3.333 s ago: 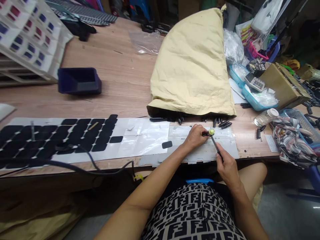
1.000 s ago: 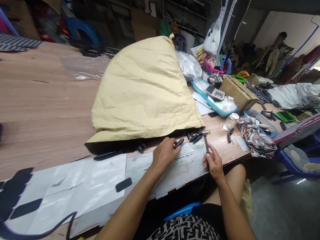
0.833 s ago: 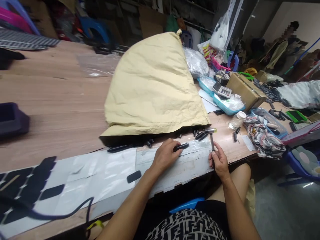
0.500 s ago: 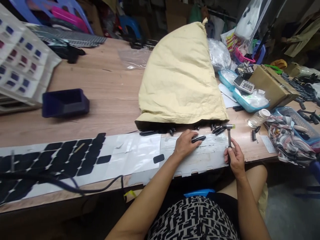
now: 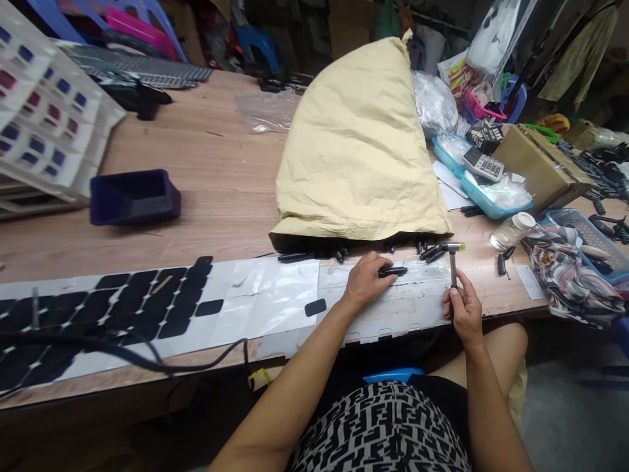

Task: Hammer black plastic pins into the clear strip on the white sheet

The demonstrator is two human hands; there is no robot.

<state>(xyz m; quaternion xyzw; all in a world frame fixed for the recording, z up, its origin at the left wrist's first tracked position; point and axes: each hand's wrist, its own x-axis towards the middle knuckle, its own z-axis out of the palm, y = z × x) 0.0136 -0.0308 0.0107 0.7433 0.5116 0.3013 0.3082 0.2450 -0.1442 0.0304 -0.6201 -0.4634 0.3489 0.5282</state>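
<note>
My left hand (image 5: pixel 364 283) rests on a grey-white board (image 5: pixel 383 314) at the table's front edge. Its thumb and fingers pinch a short black rod-shaped part (image 5: pixel 397 271), which lies along the board pointing right. On the right side, my right hand (image 5: pixel 464 309) is wrapped around the handle of a small hammer (image 5: pixel 453 262). The hammer stands upright, its metal head with a yellow-green tip at the top. Several similar black parts (image 5: pixel 432 253) lie just left of that head, by the lower edge of a big pale yellow sack (image 5: pixel 363 144).
To the left, white sheeting (image 5: pixel 265 288) carries rows of black rounded pads (image 5: pixel 174 301). A dark blue bin (image 5: pixel 135 198) sits behind them. Rightward are a clear jar (image 5: pixel 511 231), patterned cloth (image 5: pixel 565 272), blue baskets (image 5: pixel 484 200) and a cardboard box (image 5: pixel 538 170). Someone in yellowish clothing (image 5: pixel 580 59) stands far back.
The view has shifted slightly. The pinched black part now lies more level, where before it tilted upward to the right. Both hands keep their holds, and the background person shows more fully.
</note>
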